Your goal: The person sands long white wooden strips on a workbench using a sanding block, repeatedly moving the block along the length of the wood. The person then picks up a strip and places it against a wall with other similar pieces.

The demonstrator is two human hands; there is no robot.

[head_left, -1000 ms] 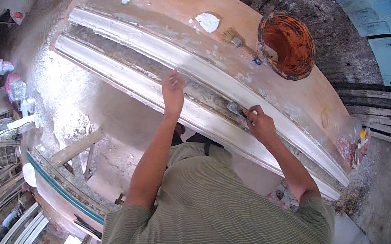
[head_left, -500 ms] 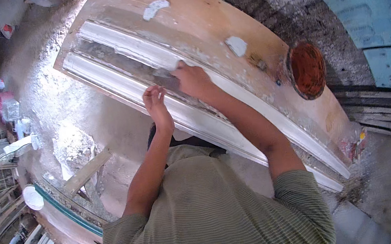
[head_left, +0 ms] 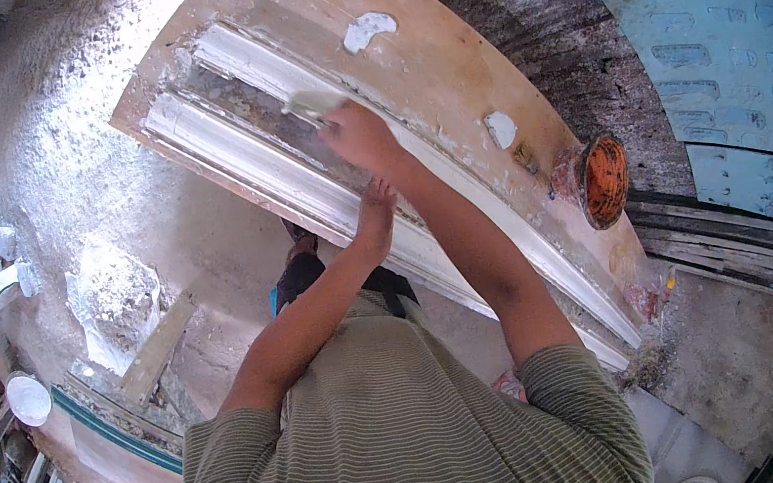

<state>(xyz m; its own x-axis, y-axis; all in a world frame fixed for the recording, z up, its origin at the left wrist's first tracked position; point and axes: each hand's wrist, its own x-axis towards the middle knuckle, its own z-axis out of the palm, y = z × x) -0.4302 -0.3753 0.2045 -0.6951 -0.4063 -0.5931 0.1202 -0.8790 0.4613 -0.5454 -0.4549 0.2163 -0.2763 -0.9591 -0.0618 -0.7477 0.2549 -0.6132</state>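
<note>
- The far moulding (head_left: pixel 255 64) and near moulding (head_left: pixel 240 163) lay side by side on the curved board (head_left: pixel 443 83), both seemingly formed along their visible lengths.
- The right hand (head_left: pixel 359 136) was closed around a scraper (head_left: pixel 311 105) — blurred — at the far moulding's inner side.
- The left hand (head_left: pixel 375 205), seemingly empty with loose fingers, was just beside the right forearm (head_left: pixel 466 240); contact couldn't be told.
- The channel (head_left: pixel 257 111) between the mouldings looked rough with grey residue — judged the least finished part.
</note>
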